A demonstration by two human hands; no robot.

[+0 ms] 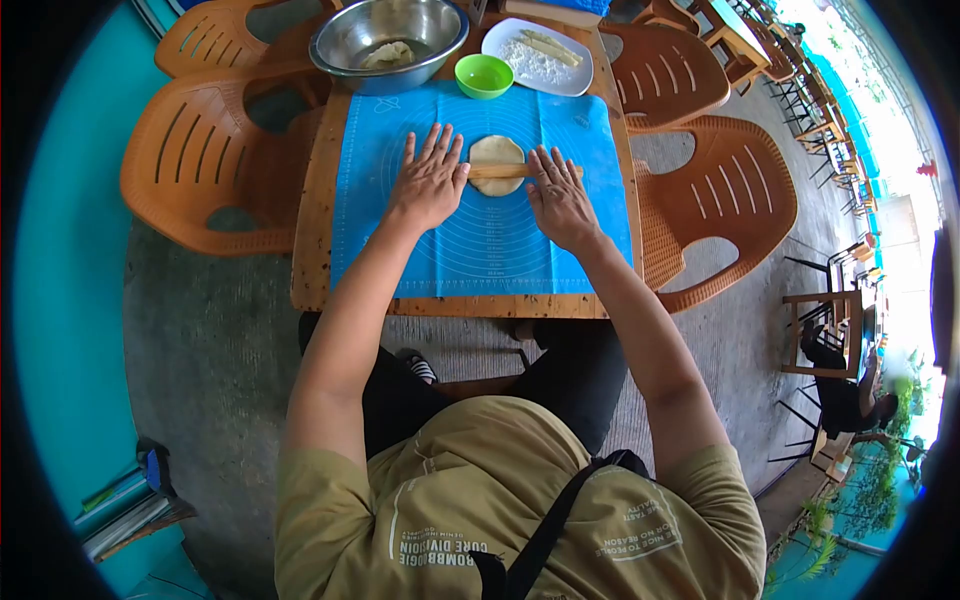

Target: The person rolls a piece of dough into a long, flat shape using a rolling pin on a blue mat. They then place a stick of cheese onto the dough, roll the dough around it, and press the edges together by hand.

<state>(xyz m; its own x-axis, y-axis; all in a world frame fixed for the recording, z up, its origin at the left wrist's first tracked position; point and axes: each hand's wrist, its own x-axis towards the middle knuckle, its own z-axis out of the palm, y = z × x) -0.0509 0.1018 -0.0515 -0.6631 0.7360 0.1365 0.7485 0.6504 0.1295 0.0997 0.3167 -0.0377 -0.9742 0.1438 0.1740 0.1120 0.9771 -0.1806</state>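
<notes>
- Left hand (430,187) rests spread wide at nine o'clock on the rolling pin (497,171).
- Right hand (563,200), spread, at three.
- Dough (497,150) lies beneath; green bowl (484,85) at twelve.

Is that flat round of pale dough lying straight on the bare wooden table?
No, the flat round of pale dough lies on the blue rectangular mat, with a light wooden rolling pin across it.

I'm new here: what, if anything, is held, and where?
Nothing looks gripped; left hand and right hand rest open at opposite ends of the rolling pin.
</notes>
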